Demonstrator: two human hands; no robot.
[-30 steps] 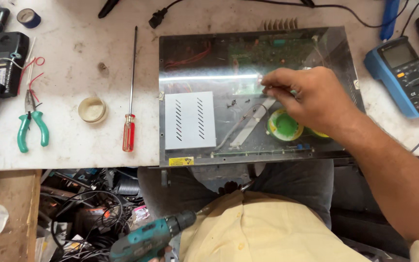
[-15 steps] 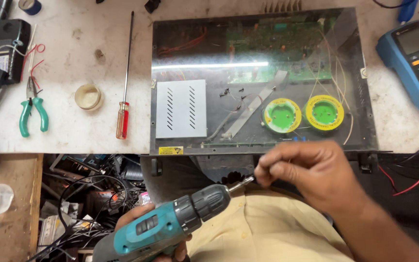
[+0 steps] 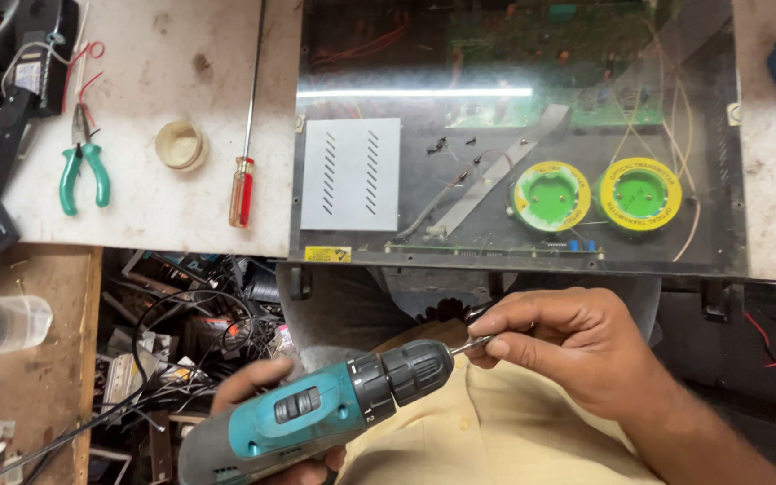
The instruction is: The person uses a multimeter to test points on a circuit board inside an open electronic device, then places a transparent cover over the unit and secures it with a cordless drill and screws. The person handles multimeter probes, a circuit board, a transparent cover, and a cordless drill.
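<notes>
The left hand [image 3: 267, 395] is closed around the teal drill [image 3: 316, 418] held over the lap, below the open black case [image 3: 514, 144] on the bench, while the right hand [image 3: 577, 346] pinches the bit [image 3: 471, 344] at its chuck.

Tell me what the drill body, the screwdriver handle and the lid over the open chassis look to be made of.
Teal cordless drill, held in the left hand: matte moulded plastic, black ribbed chuck collar.
Long screwdriver's red-and-amber handle: translucent glossy plastic, since light passes through.
Clear sheet over the black chassis: likely acrylic or glass; it mirrors a tube light while the boards show through.
</notes>
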